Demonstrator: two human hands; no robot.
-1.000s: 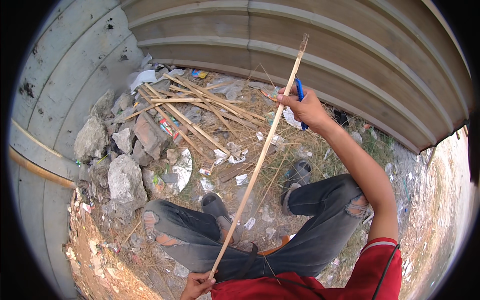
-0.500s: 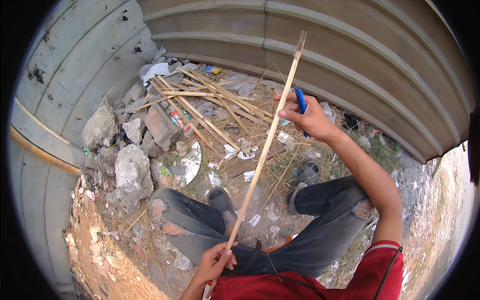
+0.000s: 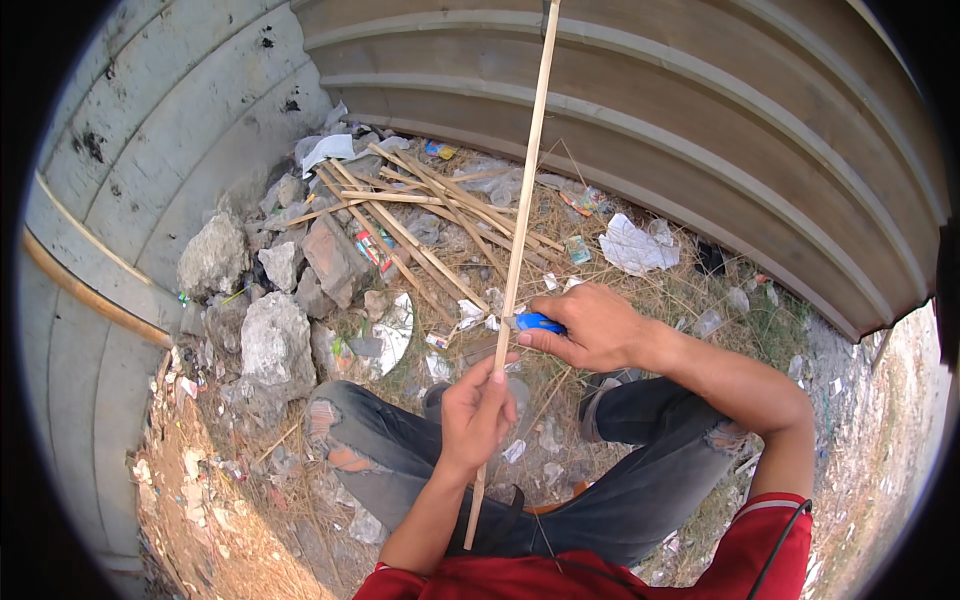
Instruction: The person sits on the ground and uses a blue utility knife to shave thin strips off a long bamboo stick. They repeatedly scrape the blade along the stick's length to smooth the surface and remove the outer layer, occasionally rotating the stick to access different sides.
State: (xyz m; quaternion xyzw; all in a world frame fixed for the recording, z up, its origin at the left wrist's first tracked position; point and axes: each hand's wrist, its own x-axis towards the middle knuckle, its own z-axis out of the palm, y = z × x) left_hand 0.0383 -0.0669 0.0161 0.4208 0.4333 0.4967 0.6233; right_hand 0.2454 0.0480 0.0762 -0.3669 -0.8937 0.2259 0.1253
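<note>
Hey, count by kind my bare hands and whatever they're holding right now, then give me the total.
Hands: 2, the left hand and the right hand
Wooden strip, held in the left: 1
Blue cutter, held in the right: 1
Total: 4

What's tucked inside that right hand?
A blue cutter; its front end shows at the wooden strip. The rest can't be seen, covered by the right hand.

Through my camera I distinguish a matt wooden strip (image 3: 525, 200), a smooth plastic cutter handle (image 3: 540, 323), rough stone lumps (image 3: 276, 340) left, ribbed metal sheeting (image 3: 660, 85) far, frayed denim trousers (image 3: 395, 440) near.
</note>
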